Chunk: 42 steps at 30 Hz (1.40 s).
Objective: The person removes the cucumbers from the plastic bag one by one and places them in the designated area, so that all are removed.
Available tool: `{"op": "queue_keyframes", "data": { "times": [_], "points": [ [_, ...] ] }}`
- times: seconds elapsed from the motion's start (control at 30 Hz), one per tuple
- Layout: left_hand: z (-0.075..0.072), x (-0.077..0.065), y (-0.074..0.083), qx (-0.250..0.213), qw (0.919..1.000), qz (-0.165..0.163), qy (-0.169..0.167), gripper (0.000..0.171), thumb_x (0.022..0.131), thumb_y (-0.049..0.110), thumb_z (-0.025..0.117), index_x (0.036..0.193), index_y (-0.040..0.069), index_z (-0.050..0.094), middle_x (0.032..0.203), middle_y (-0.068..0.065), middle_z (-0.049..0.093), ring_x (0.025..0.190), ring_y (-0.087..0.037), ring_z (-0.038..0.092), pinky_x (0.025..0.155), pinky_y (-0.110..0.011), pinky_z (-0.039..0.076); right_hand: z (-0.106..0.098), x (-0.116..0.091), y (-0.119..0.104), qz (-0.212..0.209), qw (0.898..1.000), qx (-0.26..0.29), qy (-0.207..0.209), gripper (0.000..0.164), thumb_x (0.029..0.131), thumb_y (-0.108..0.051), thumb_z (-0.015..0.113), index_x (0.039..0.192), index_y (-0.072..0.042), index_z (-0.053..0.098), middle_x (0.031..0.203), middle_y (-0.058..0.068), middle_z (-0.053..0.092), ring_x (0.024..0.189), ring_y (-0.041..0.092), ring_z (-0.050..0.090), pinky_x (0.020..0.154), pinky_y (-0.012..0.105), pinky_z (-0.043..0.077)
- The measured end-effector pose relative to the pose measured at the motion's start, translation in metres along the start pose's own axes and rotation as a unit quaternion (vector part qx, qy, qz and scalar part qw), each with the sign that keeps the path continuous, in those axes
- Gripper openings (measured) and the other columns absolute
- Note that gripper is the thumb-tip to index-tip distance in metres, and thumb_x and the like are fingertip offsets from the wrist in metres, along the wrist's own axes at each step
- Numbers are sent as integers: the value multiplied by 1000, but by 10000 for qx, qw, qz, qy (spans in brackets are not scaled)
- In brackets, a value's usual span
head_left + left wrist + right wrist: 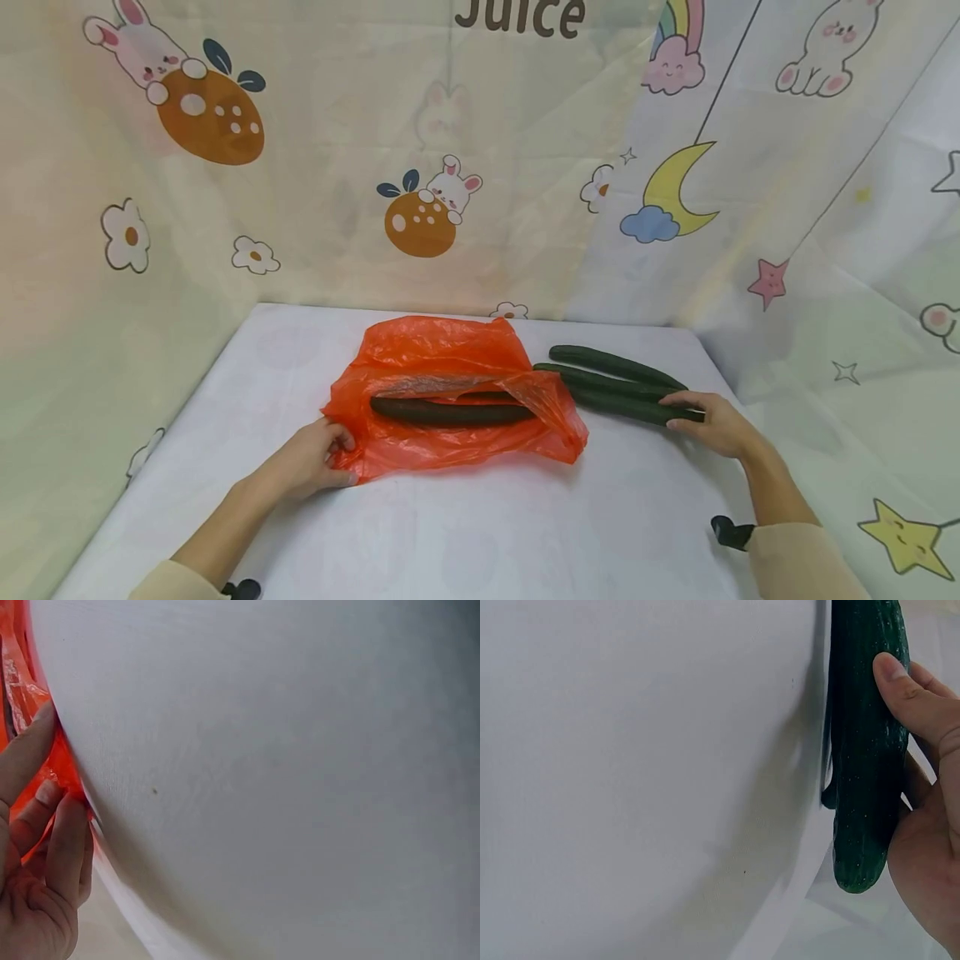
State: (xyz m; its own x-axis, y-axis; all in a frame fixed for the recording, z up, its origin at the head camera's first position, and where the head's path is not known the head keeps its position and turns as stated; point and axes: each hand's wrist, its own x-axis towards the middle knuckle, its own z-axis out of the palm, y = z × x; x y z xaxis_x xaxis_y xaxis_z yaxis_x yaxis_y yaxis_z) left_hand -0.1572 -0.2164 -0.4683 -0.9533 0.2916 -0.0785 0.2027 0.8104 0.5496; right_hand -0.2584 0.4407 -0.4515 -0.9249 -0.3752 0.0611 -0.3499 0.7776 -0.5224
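Observation:
An orange-red plastic bag lies on the table, its opening toward me. Inside, a dark cucumber lies lengthwise, and a strip of another dark shape shows behind it. My left hand holds the bag's left edge; thumb and fingers meet on the thin plastic in the left wrist view. To the right of the bag, my right hand grips the right end of a long green cucumber, thumb on one side and fingers on the other. Two more cucumbers lie behind it, the farthest one slightly apart at its left end.
A white-covered table lies under everything. Fabric with cartoon prints hangs behind and along both sides. Black pieces, likely straps, show at both wrists beside the light sleeves.

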Motion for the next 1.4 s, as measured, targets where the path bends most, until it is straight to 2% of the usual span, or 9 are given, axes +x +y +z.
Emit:
{"op": "queue_keyframes", "data": {
  "times": [0.27,0.37,0.57,0.63,0.8,0.9,1.03,1.2,1.4],
  "points": [
    [-1,-3,0,-57,9998,-192,15,43,74,28,93,102,11,64,95,0,55,89,-18,52,74,-32,49,14,3,6,158,9998,-142,-14,34,92,-13,77,125,-8,69,132,27,64,130,56,49,104,71,37],
    [1,0,0,-67,9999,-111,-29,43,75,29,92,102,11,64,95,0,55,89,-18,52,75,-32,49,16,0,5,254,9992,-248,177,33,90,-8,78,122,-6,70,128,26,65,128,56,51,103,70,38],
    [-1,0,2,-127,9999,-101,-22,43,75,29,92,102,12,64,95,-1,54,89,-18,51,73,-30,48,17,-4,-1,-70,9967,-153,797,30,88,-3,79,116,-3,71,122,25,66,124,54,53,101,67,39],
    [-1,-1,2,-113,9999,-62,-13,43,75,29,92,102,11,64,96,-1,54,89,-18,51,73,-30,48,17,-4,-4,-241,9943,-213,1018,29,86,-3,80,115,-3,72,119,22,68,120,50,56,101,56,42],
    [-1,-2,3,-113,9998,-140,18,44,75,29,92,103,11,63,95,-1,54,89,-18,51,72,-29,48,19,-1,-13,-538,9898,-203,1304,30,87,-3,80,116,-2,72,116,16,71,112,31,62,95,15,41],
    [0,-2,5,-144,9996,-253,35,43,75,28,92,103,11,63,94,-1,54,89,-18,51,72,-29,48,21,0,-20,-546,9903,109,1276,30,90,-4,78,119,0,70,116,17,71,109,18,64,92,5,40],
    [2,0,5,-135,9996,-253,11,43,76,28,92,103,11,63,94,-1,54,88,-18,51,71,-29,48,23,3,-32,-628,9904,429,1153,32,92,-4,76,122,4,67,117,22,70,108,17,68,90,7,45],
    [2,0,3,-118,9997,-199,-8,43,76,28,92,103,11,63,96,-1,54,90,-19,51,72,-30,49,27,8,-51,-679,9906,539,1059,34,94,-5,74,126,3,65,120,22,69,110,34,68,93,16,51],
    [3,0,3,-67,9998,-188,21,44,75,28,92,103,11,63,95,-1,54,89,-19,51,73,-31,49,31,15,-71,-652,9907,524,1077,36,92,-3,76,126,0,65,121,18,69,112,36,67,95,17,51]
  ]
}}
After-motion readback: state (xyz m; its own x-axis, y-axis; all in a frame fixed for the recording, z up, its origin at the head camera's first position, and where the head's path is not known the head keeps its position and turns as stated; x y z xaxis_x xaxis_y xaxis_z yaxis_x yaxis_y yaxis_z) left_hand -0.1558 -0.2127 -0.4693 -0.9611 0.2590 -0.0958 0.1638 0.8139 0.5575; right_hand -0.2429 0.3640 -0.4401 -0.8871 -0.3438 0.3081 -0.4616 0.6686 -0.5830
